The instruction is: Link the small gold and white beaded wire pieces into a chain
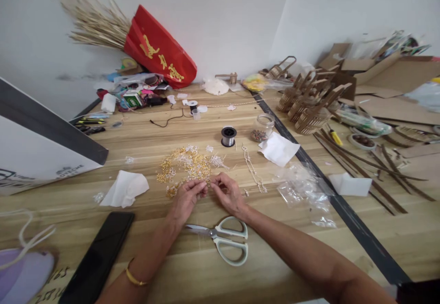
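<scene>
My left hand (189,196) and my right hand (228,193) meet fingertip to fingertip over the wooden table. Each is closed in a pinch; whatever lies between the fingers is too small to make out. Just beyond them spreads a pile of gold-coloured chains and small findings (192,164), with clear bits (217,160) at its right side. Scissors with pale handles (231,241) lie below the hands, the blades pointing left. A spool of thin wire (228,137) stands behind the pile. To its right lies a pale beaded chain (251,168).
A glass jar of beads (264,127), white paper (279,149) and plastic bags (305,191) are at the right. Left are a tissue (126,188), a black phone (99,253) and a white box (44,157). Small woven baskets (309,111) stand farther back, beside brown strips (371,171).
</scene>
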Demonstrator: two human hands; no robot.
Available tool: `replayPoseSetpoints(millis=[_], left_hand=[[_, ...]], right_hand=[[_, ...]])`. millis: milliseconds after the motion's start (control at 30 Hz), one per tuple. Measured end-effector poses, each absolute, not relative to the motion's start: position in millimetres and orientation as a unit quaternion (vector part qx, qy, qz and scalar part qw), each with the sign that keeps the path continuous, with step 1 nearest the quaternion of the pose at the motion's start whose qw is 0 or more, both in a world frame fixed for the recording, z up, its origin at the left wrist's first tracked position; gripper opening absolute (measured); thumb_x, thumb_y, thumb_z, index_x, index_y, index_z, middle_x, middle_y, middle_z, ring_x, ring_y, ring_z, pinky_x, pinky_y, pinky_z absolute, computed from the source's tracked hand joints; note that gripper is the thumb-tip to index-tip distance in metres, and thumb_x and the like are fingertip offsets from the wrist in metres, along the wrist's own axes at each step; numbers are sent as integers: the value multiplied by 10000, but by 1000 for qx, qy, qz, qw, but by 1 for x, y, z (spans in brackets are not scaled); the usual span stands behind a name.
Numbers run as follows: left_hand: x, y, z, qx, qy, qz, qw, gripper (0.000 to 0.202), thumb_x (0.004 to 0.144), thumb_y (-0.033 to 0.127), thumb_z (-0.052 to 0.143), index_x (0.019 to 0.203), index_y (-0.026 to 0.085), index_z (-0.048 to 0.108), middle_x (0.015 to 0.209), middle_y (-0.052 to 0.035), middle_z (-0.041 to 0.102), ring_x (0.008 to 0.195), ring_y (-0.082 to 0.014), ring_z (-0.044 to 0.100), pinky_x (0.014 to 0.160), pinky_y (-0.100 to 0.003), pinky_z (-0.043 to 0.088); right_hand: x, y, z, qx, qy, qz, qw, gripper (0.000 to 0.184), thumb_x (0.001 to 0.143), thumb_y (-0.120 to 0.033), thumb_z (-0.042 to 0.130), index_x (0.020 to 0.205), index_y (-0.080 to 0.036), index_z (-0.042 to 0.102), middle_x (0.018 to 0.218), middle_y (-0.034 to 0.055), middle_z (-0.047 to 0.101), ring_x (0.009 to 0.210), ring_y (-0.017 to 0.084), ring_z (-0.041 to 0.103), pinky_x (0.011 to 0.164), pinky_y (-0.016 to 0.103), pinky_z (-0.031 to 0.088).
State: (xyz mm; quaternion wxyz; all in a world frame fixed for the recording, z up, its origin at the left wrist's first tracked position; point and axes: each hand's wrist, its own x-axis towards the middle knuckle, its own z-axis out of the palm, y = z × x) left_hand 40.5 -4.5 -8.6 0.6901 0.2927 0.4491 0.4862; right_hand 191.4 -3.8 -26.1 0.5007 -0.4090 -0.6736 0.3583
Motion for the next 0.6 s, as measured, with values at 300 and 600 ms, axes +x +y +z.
replayPoseSetpoints(millis=[300,600], left_hand=[[36,-5,-12,343,438,484,675,206,570,253,786,683,115,683,602,-3,638,601,-97,558,615,-225,435],[31,-3,-18,379,443,482,654,185,604,260,762,680,116,674,614,-7,635,612,-105,545,633,-235,426]], right_hand=[[190,-7,-20,-400,-711,324,479,88,837,-212,509,773,-179,559,709,12,543,628,119,506,550,229,401],[190,-6,-23,-396,-716,327,472,91,826,-213,506,773,-177,570,683,2,527,600,112,500,525,219,388]])
